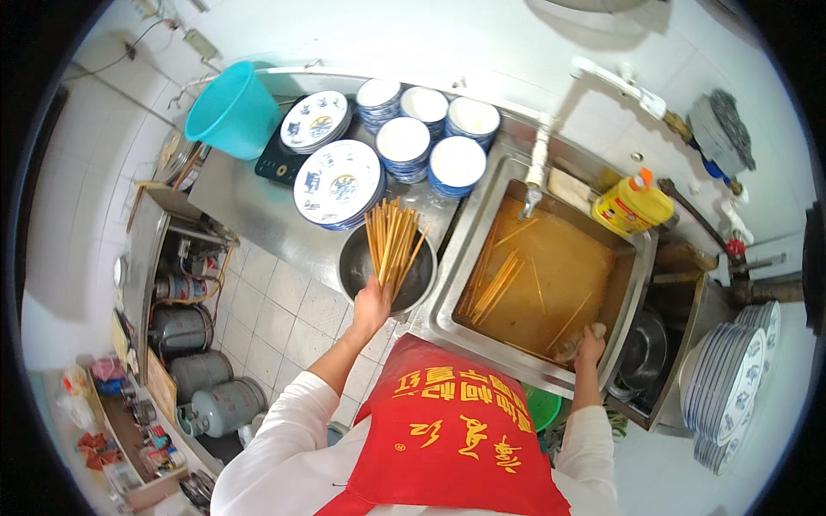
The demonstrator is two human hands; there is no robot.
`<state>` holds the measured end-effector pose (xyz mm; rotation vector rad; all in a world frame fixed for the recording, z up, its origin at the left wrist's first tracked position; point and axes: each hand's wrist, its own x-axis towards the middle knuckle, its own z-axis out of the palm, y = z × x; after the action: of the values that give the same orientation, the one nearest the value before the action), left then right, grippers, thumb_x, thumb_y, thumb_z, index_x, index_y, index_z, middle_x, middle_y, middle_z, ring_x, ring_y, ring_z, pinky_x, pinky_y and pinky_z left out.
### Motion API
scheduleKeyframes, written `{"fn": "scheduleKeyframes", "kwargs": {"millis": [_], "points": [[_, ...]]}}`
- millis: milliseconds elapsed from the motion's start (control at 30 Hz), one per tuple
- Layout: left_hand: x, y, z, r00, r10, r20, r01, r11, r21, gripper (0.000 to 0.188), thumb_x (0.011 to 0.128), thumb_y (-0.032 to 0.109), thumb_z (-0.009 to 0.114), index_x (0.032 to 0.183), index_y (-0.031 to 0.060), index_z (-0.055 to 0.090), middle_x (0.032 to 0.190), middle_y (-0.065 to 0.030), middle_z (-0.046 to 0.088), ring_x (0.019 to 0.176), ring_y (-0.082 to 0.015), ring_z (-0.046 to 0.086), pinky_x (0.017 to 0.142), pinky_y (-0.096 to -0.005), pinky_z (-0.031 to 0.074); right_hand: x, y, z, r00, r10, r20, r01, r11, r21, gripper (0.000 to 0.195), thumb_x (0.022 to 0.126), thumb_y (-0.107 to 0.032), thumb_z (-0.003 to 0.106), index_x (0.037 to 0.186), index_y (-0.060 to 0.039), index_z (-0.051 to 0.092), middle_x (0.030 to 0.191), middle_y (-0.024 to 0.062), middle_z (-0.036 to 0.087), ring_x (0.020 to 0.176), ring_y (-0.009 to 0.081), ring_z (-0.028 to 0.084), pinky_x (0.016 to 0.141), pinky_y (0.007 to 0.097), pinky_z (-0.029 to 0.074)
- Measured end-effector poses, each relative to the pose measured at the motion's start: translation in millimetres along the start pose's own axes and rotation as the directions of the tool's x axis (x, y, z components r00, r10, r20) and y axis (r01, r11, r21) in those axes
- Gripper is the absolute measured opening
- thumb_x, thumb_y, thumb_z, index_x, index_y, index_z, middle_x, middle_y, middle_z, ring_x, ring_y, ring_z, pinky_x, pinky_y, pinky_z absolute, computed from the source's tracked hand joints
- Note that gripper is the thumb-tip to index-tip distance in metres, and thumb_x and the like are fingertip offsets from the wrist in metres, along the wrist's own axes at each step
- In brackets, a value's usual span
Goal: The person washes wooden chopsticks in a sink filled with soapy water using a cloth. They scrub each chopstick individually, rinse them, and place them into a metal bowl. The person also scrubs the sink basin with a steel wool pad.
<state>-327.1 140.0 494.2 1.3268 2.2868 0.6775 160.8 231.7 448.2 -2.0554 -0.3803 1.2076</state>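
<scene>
My left hand grips a thick bundle of wooden chopsticks over a round metal bowl at the counter's front edge. At the near right corner of the metal sink, my right hand is closed on a wet pale cloth, partly in the brownish water. More chopsticks lie in the water, mostly on the left side, with a few loose ones further right.
Stacks of blue-and-white plates and bowls stand behind the metal bowl. A turquoise bucket is at the back left. The tap hangs over the sink; a yellow detergent jug stands on its back right rim. Plates stand upright at right.
</scene>
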Motion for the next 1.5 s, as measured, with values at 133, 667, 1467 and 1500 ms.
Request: {"fn": "scheduleKeyframes", "kwargs": {"millis": [133, 667, 1467, 1500], "points": [[10.4, -5.6, 0.2, 0.995, -0.094, 0.018, 0.09, 0.984, 0.151, 0.032, 0.088, 0.029, 0.054, 0.094, -0.001, 0.045, 0.075, -0.0277, 0.061, 0.069, -0.0446, 0.061, 0.063, -0.0528, 0.048, 3.1, 29.3, -21.8, 0.965, -0.246, -0.093, 0.162, 0.836, -0.524, 0.057, 0.089, -0.022, 0.061, 0.136, 0.0016, 0.037, 0.13, 0.0168, 0.047, 0.114, 0.0326, 0.049, 0.092, 0.0415, 0.041], [-38.6, 116.1, 137.3, 0.917, 0.261, 0.302, -0.164, 0.936, -0.313, 0.048, 0.077, 0.011, 0.066, 0.117, -0.0048, 0.045, 0.109, -0.0227, 0.05, 0.099, -0.035, 0.055, 0.085, -0.0398, 0.047, -28.5, 62.1, -55.9, 0.748, -0.643, 0.163, 0.549, 0.461, -0.697, 0.035, 0.083, -0.01, 0.053, 0.117, -0.0012, 0.049, 0.11, 0.0226, 0.054, 0.102, 0.042, 0.052, 0.087, 0.0455, 0.042], [-4.5, 191.5, 414.7, 0.774, -0.41, 0.483, 0.589, 0.747, -0.309, 0.015, 0.083, 0.014, 0.066, 0.09, 0.0022, 0.06, 0.07, -0.0068, 0.06, 0.057, -0.0171, 0.056, 0.049, -0.0339, 0.046, -17.5, 66.7, -71.7, 0.73, -0.654, 0.196, 0.658, 0.598, -0.457, 0.04, 0.072, -0.011, 0.064, 0.107, -0.0022, 0.049, 0.101, 0.0189, 0.054, 0.092, 0.0394, 0.055, 0.076, 0.0452, 0.046], [-9.3, 208.1, 413.9, 0.798, -0.339, 0.498, 0.541, 0.767, -0.345, 0.019, 0.08, 0.015, 0.068, 0.092, 0.0012, 0.06, 0.073, -0.0086, 0.06, 0.06, -0.0196, 0.057, 0.051, -0.0354, 0.046, -16.5, 69.2, -74.8, 0.731, -0.657, 0.185, 0.655, 0.599, -0.461, 0.04, 0.072, -0.011, 0.065, 0.107, -0.0023, 0.049, 0.101, 0.0187, 0.055, 0.092, 0.0392, 0.055, 0.076, 0.045, 0.047]]}}
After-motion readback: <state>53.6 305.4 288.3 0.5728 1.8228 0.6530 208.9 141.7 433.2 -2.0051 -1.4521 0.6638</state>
